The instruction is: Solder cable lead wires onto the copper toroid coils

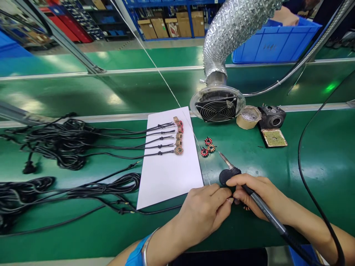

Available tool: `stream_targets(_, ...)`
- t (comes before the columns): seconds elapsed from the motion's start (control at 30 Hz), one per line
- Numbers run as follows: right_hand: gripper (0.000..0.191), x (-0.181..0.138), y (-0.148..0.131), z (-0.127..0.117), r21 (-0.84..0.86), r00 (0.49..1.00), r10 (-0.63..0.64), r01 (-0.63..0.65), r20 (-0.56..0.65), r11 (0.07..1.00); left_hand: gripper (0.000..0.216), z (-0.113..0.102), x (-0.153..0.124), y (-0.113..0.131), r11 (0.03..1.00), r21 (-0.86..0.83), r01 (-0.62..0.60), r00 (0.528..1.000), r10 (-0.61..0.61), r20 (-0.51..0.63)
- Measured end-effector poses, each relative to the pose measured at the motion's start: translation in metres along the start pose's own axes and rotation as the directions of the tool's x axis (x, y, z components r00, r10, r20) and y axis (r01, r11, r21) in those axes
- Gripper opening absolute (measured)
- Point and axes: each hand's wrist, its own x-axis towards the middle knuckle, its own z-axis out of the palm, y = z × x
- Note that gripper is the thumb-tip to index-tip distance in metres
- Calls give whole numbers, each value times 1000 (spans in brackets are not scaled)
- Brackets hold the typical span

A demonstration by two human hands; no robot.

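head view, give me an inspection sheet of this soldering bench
surface: green bench mat, white sheet on it
job's things: soldering iron; three loose toroid coils; coils wired to leads on the sheet
clutter: tape roll, iron stand, sponge tray
hands: right hand grips the iron; left hand pinches something small, hidden
cables: black cord bundles
surroundings: fume fan with foil duct, blue crate

worktop (305, 162): green mat
left: black cables (69, 140), white sheet (169, 170)
middle: three coils (208, 146)
back: fan (217, 107), tape roll (248, 117), sponge tray (274, 137)
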Motion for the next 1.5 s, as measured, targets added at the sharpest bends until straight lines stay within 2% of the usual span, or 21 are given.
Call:
stream_targets(0.1,28,1,-3,-2,135,990,134,-137,32,981,14,0,1,0,997,-50,51,998,-53,-46)
stream_targets(0.17,33,2,-4,-2,201,983,183,-185,29,962,13,-1,1,-1,996,-67,61,996,-65,-67)
stream_targets(0.37,33,6,-5,2,324,967,239,-198,-91,925,13,0,2,-1,996,-71,56,995,-62,-73)
stream_targets(0.5,33,6,-4,5,356,955,279,-228,-100,906,13,4,0,-1,997,-54,57,995,-61,-80)
stream_targets(0.67,33,4,-5,4,335,950,286,-232,-123,913,14,5,0,-3,996,-65,65,996,-69,-63)
stream_targets(0.97,32,4,-5,2,317,957,267,-219,-116,923,11,6,1,-2,991,-100,84,989,-95,-116)
stream_targets(1.17,34,4,-3,6,315,968,226,-182,-109,931,11,8,-1,-2,990,-110,83,992,-92,-83)
stream_targets(1.5,35,3,-6,1,364,966,257,-241,4,900,9,9,1,-1,994,-84,69,984,-82,-157)
